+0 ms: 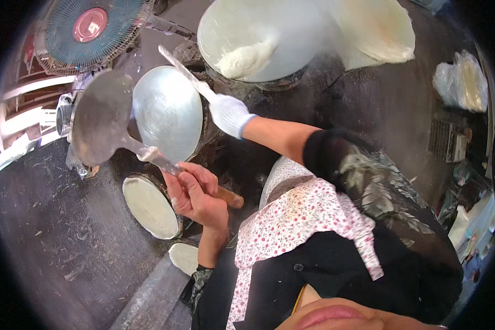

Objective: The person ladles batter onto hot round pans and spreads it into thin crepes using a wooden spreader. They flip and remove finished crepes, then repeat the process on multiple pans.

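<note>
Head view: fan [91, 26] beyond round griddles [168, 110], dough mound [246, 59].

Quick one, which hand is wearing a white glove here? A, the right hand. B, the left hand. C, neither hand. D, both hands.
A: the right hand wears a white glove and grips a thin flat stick, while the left hand is bare around the wooden handle of a big metal ladle.

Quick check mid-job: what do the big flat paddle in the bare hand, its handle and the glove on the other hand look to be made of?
Paddle: likely bare metal, dull grey with a soft sheen, pale smears on it. Its handle: probably wood, brown and matte, showing past the left hand. Glove on the right hand: apparently knitted white fabric with a ribbed cuff; it grips a thin pale stick, material unclear.
</note>
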The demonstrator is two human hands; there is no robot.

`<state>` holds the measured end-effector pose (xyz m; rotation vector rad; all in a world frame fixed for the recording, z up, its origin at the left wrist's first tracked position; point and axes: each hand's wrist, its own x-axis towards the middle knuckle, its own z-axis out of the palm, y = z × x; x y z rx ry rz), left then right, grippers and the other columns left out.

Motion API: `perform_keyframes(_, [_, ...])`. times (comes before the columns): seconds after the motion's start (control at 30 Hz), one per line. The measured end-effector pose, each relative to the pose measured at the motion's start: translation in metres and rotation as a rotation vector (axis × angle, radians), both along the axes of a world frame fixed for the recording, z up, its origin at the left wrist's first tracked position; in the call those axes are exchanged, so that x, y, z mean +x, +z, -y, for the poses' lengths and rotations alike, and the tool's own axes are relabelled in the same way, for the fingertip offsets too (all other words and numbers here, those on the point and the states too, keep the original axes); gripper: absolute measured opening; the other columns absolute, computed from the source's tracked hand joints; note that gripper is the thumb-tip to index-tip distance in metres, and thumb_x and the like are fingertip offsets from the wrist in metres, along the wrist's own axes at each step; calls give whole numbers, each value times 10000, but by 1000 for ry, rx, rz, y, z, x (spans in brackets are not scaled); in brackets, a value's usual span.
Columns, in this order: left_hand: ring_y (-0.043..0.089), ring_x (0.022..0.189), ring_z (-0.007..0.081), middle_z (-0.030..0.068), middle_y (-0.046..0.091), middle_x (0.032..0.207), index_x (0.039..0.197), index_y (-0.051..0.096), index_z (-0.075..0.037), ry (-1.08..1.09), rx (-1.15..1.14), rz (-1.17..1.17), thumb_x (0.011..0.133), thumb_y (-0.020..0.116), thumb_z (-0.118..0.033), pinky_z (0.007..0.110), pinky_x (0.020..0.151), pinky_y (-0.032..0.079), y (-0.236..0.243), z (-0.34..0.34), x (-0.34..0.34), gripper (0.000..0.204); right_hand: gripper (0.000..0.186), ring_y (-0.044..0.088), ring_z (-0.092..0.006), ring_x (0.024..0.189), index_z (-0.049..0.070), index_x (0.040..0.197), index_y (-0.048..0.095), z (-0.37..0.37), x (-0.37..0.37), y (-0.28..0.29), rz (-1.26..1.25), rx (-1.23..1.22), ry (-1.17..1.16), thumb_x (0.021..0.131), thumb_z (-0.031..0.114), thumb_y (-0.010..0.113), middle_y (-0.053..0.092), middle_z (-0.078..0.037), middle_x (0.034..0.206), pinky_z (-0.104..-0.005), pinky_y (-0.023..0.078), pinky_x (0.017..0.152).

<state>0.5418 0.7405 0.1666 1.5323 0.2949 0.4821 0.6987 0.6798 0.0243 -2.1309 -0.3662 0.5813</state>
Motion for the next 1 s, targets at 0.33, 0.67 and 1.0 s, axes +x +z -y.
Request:
perform_keyframes(0.33, [431, 585, 62, 20, 527, 827, 1504, 497, -40, -40, -119, -126, 1166, 450, -135, 229, 495, 374, -38, -69, -64, 354, 703, 513, -128, 482, 386, 1647, 404, 71, -73, -47, -71, 167, -780, 1024, 75, 495, 562, -39, 692, -343, 493, 453])
perform_keyframes(0.67, [445, 605, 31, 26, 550, 860, 1639, 383, -13, -183, -176, -131, 1143, 429, -40, 193, 500, 363, -56, -78, -78, 499, 631, 703, -516, 966, 337, 1601, 457, 106, -52, -58, 265, -60, -604, 1006, 130, 486, 723, -306, 1007, -590, 546, 862])
perform_keyframes(1.0, [451, 594, 40, 29, 555, 867, 1640, 384, -16, -206, -201, -234, 1133, 447, -25, 190, 501, 363, -55, -65, -63, 511, 563, 693, -501, 1016, 258, 1591, 461, 74, -74, -37, -109, -155, -308, 1039, 211, 559, 721, -287, 1104, -529, 560, 905])
